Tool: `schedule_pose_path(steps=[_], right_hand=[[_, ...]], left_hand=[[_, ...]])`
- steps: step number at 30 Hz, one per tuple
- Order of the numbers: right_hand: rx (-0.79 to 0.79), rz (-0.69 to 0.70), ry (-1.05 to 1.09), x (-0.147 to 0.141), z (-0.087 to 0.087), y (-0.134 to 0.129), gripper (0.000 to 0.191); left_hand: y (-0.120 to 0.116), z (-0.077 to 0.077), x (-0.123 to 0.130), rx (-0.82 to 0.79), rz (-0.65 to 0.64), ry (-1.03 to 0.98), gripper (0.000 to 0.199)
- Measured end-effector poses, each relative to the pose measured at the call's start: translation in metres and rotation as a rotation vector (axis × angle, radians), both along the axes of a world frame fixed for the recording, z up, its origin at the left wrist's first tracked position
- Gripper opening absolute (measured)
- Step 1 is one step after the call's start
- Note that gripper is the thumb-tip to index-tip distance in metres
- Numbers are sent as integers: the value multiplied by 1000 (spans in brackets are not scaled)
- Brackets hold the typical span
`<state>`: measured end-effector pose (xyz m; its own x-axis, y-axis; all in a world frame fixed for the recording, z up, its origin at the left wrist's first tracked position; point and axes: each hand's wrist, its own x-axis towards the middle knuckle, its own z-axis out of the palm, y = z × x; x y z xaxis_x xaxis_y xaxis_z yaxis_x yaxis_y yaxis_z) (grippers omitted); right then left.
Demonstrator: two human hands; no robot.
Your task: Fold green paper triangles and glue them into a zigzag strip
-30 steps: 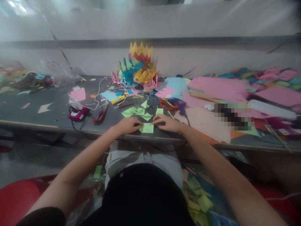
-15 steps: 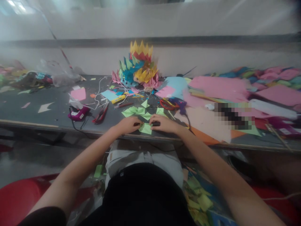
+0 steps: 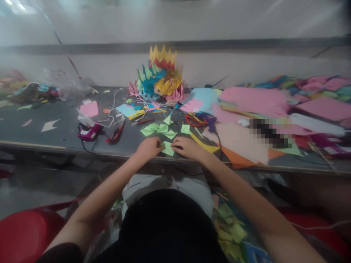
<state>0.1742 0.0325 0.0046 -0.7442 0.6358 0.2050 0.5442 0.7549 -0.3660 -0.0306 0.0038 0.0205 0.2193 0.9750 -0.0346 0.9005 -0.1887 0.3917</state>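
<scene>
A small green paper point(image 3: 168, 148) lies near the front edge of the dark table, between my two hands. My left hand point(image 3: 150, 147) pinches its left side with curled fingers. On the other side, my right hand point(image 3: 187, 147) has its fingers closed on the paper's right edge. Just beyond them lie several folded green pieces point(image 3: 163, 128), among them a separate one point(image 3: 185, 129) behind my right hand. A yellow paper strip point(image 3: 205, 143) runs beside the right wrist.
Red-handled pliers point(image 3: 116, 132) and a purple device point(image 3: 90, 132) with a cable lie to the left. A yellow cutter point(image 3: 136, 114) is farther back. Behind stands a colourful folded-paper model point(image 3: 160, 78). Large pink sheets point(image 3: 255, 100) and a peach sheet point(image 3: 244, 142) cover the right side.
The green paper between my hands has turned and its outline looks more angular. My right hand has shifted slightly left and down, uncovering more of the yellow strip and the green piece behind.
</scene>
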Motion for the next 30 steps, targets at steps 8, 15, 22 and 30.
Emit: schedule_pose_path(steps=[8,15,22,30], right_hand=[[21,-165,-49,-19,3,-10,25],[21,-264,-141,-31,1,-9,27],[12,-291,-115,-34,-3,-4,26],[-13,-271,-2,-28,-11,3,26]], left_hand=[[2,1,10,34,103,-12,17],[2,-1,17,98,85,98,17],[0,-3,9,194,-139,43,35],[-6,-10,-18,198,-300,-130,30]])
